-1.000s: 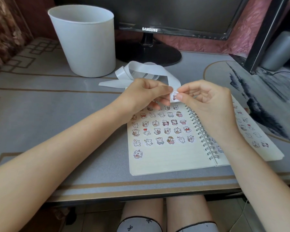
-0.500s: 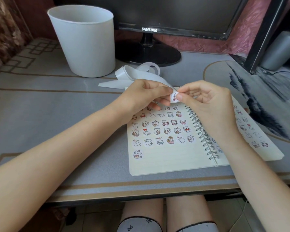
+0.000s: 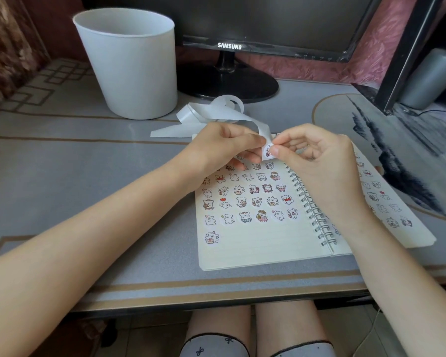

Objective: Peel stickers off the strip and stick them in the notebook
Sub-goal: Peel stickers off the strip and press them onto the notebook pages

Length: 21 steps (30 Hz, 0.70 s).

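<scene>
Grey patterned bench (image 3: 88, 155) carries everything, and both hands meet over its middle. The left hand (image 3: 224, 143) has its fingers curled and pinches the end of the white strip (image 3: 216, 117). The right hand (image 3: 317, 155) nips the edge of one small sticker (image 3: 267, 152) between thumb and forefinger, right where the strip ends. Whether that sticker has fully left the backing I cannot tell.

At 6 o'clock from the hands lies the open spiral notebook (image 3: 255, 248). Its left page holds several full rows of stickers, with a single one starting a new row at the left. The bottom of that page is bare, and the right page also bears stickers, partly hidden by the arm. So much is done, I judge, with room left below. The spent strip loops away toward 11 o'clock, near a white bin (image 3: 129, 65). A monitor (image 3: 229, 46) stands at 12 o'clock.
</scene>
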Each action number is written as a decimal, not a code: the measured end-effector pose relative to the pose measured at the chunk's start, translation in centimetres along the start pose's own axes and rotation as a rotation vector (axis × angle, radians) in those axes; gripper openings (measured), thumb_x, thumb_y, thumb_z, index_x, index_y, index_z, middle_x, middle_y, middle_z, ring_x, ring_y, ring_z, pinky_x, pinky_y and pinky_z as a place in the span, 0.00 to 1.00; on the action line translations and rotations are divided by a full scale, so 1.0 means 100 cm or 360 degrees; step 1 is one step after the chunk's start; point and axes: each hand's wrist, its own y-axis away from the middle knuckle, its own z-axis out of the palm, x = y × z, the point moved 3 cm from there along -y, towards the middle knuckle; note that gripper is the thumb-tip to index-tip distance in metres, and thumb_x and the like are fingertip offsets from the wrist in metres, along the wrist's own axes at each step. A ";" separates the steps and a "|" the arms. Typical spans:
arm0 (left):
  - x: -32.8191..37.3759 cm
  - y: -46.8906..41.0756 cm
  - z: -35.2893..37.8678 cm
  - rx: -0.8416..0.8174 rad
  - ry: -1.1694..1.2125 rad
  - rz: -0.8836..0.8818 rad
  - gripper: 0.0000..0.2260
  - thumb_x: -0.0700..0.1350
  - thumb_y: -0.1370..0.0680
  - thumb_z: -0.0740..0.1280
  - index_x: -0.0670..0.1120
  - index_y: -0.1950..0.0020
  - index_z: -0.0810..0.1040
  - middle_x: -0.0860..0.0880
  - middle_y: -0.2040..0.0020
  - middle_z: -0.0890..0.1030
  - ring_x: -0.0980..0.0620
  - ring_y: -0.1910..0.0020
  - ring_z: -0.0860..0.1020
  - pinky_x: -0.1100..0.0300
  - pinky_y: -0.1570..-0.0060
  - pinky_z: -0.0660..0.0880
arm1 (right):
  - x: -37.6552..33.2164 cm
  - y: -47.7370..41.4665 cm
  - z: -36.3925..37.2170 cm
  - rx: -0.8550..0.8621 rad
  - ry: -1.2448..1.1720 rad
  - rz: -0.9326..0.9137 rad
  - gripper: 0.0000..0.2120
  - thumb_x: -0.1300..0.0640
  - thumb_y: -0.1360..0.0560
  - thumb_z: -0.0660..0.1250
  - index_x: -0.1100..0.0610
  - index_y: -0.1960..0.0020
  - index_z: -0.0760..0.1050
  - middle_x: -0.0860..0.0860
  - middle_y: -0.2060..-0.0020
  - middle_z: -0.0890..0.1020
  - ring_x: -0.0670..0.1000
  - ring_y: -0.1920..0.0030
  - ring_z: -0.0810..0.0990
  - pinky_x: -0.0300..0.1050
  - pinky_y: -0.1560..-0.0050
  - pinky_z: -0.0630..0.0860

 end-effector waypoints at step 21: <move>-0.007 -0.003 -0.003 0.0074 0.0015 -0.0072 0.07 0.41 0.23 0.66 0.39 0.57 0.81 0.50 0.68 0.82 0.57 0.68 0.79 0.68 0.67 0.76 | -0.020 0.009 -0.002 -0.0116 0.0355 -0.0277 0.02 0.58 0.26 0.69 0.55 0.56 0.77 0.43 0.59 0.76 0.38 0.57 0.70 0.28 0.54 0.63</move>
